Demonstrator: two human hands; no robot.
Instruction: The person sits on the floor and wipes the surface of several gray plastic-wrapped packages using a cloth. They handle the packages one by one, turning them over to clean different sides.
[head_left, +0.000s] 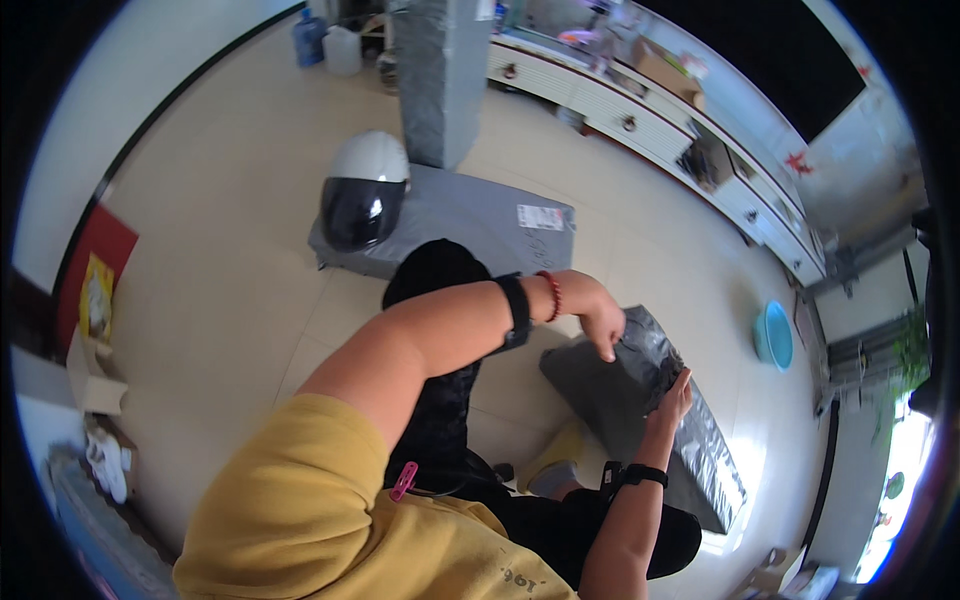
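A long package wrapped in dark grey plastic (692, 476) lies at an angle on the floor before me, to the right of my knee. Crumpled plastic wrapping (670, 367) bunches up on its upper side. My right hand (675, 397) grips the edge of that bunched wrapping, thumb and fingers around it. My left hand (600, 315), with a red bead bracelet (553, 296) at its wrist, reaches across to the package's far end. Its fingers curl downward at the plastic; whether they pinch it is hidden. Black straps circle both forearms.
Beyond my knee lies a flat grey-wrapped package (472, 214) bearing a label and handwriting. A white helmet with dark visor (367, 187) rests on it. Behind stands a tall grey-wrapped package (424, 90). A white cabinet (555, 79) lines the wall; a blue basin (772, 337) sits right.
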